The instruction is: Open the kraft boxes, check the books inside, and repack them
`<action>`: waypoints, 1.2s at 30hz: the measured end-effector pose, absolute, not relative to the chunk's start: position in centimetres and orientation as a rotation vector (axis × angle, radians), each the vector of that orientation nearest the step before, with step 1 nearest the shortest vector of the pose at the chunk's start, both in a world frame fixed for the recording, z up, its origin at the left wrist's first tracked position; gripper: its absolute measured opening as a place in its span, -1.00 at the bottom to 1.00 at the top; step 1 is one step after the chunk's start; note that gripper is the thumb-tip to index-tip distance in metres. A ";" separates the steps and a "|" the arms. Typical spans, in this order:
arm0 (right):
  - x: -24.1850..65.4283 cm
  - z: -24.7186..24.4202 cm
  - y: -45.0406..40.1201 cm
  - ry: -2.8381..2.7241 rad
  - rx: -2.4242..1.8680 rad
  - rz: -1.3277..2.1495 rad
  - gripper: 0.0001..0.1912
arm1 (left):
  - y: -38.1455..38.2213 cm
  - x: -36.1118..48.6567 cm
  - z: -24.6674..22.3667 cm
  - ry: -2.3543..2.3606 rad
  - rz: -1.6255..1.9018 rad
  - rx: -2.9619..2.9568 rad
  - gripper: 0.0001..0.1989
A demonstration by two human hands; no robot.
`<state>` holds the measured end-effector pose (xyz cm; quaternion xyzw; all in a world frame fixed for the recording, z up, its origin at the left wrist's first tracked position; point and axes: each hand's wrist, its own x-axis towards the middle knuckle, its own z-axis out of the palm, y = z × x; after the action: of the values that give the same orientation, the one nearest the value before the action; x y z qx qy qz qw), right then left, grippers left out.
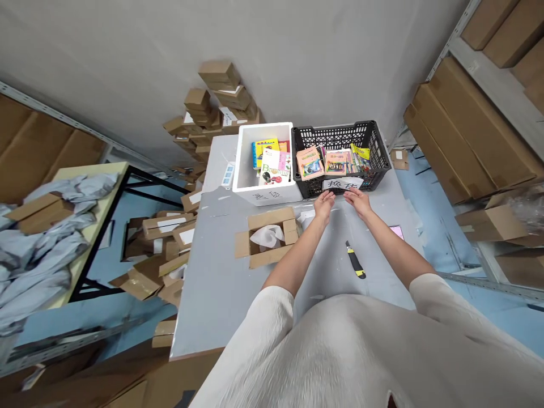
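Note:
My left hand (pixel 324 206) and my right hand (pixel 359 203) reach forward to the lower front of a black plastic crate (pixel 369 178). Both have their fingers extended, with the tips close under a white paper sign (pixel 342 183) with handwritten characters. Whether the fingertips touch the crate or the sign is hard to make out. Small pink-covered booklets (pixel 311 161) and other colourful packs fill the crate. Left of it stands a white foam box (pixel 263 194) with books (pixel 275 167) inside. An open cardboard box (pixel 267 261) with white wrapping (pixel 267 237) lies left of my left forearm.
A black and yellow utility knife (pixel 355 260) lies on the grey table (pixel 221 294) between my forearms. A phone (pixel 396 232) is partly behind my right forearm. Stacked cartons (pixel 219 73) stand by the wall; shelves with cartons (pixel 476 119) rise on the right.

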<state>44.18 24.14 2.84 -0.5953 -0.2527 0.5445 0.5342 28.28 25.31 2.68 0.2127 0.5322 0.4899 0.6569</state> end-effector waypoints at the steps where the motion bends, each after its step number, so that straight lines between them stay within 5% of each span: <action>1: 44.1 2.5 23.4 -0.600 -1.442 1.306 -0.66 | 24.7 28.3 2.5 1.215 1.086 0.489 -0.52; 13: 42.6 2.0 11.1 -0.524 -1.586 1.377 -0.85 | 15.5 27.7 1.8 1.282 0.940 0.523 -0.68; 36: 38.2 1.4 3.6 -0.721 -1.612 1.488 -0.81 | 5.9 21.9 3.1 1.348 1.054 0.798 -0.82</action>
<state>38.21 3.61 1.41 -0.6387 -0.2855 0.5892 0.4043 21.87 5.92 3.10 0.3423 0.5782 0.4520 0.5867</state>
